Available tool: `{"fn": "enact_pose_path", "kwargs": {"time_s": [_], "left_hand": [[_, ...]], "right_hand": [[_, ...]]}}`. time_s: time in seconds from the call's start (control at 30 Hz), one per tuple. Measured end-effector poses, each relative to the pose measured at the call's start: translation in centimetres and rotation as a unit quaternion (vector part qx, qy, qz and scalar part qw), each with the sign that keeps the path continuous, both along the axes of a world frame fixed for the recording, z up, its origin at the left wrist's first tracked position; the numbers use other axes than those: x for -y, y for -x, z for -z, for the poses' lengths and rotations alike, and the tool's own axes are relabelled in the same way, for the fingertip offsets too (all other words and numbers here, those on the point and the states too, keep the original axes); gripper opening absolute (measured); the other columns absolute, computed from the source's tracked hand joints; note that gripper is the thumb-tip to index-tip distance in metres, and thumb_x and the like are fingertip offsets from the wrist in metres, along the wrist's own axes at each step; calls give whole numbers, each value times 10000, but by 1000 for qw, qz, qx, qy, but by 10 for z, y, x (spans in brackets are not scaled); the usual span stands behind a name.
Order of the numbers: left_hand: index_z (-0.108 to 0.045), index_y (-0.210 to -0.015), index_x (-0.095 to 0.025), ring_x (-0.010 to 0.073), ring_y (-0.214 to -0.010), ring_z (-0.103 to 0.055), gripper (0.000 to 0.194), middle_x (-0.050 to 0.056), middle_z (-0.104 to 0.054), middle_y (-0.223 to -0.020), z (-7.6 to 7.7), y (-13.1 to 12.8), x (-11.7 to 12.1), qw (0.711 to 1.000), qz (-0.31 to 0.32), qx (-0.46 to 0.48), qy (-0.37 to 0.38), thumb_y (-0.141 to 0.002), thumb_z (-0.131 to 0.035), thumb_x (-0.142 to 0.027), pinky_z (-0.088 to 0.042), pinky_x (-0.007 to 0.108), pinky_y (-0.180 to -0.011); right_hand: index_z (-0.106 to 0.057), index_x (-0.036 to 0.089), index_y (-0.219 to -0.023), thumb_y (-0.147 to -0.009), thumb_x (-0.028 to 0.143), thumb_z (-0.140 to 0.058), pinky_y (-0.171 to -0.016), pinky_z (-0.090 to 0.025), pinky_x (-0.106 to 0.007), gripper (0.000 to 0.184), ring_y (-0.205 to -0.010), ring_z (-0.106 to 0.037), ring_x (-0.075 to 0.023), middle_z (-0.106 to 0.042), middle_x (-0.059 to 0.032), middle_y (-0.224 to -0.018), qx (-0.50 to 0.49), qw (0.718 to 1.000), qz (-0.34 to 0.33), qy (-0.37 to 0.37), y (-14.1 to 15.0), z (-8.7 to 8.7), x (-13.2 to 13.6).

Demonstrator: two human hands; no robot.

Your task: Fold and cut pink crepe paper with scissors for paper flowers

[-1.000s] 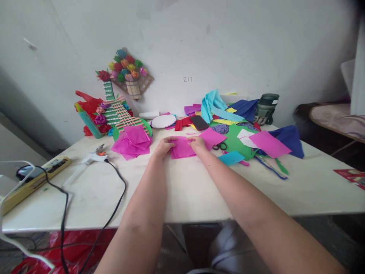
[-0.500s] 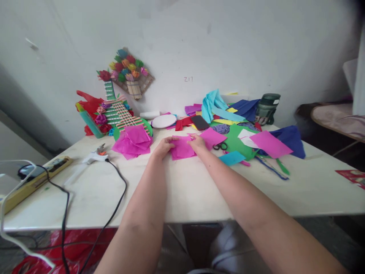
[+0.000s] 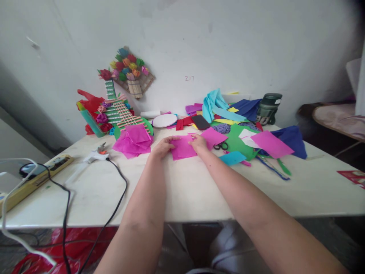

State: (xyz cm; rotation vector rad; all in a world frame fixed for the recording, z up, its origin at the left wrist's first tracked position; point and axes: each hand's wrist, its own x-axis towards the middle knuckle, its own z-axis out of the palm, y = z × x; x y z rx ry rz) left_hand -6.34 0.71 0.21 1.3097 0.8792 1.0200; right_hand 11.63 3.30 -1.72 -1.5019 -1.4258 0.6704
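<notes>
In front of the pink sheet (image 3: 182,148), a hand could pass over tabletop (image 3: 196,194) between the 2 forearms (image 3: 145,198). Right of the sheet, scissors (image 3: 221,146) and green paper (image 3: 238,140) obstruct; left, a pink pile (image 3: 134,140); behind, a phone (image 3: 201,122).

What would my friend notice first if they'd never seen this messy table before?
Probably the pink paper, bright on the pale table between the left hand and right hand, which both touch it. Up on the left, many-coloured flowers pop out against the plain wall, with a green guitar shape on the table below.
</notes>
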Motion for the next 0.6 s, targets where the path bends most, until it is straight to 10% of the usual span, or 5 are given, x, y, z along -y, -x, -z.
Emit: {"fn": "enact_pose_path", "kwargs": {"time_s": [0.6], "left_hand": [[-355,-1372,-217,85,-542,-523,950,-32,-589,-653,0,3,1,999,-18,26,-15,-480,-555,40,-400,181,-521]], "right_hand": [[-632,157,-1088,-701,144,-563,-771,-491,-277,394,-779,-640,-169,-690,-43,-829,56,997,8,-44,0,10,-5]]}}
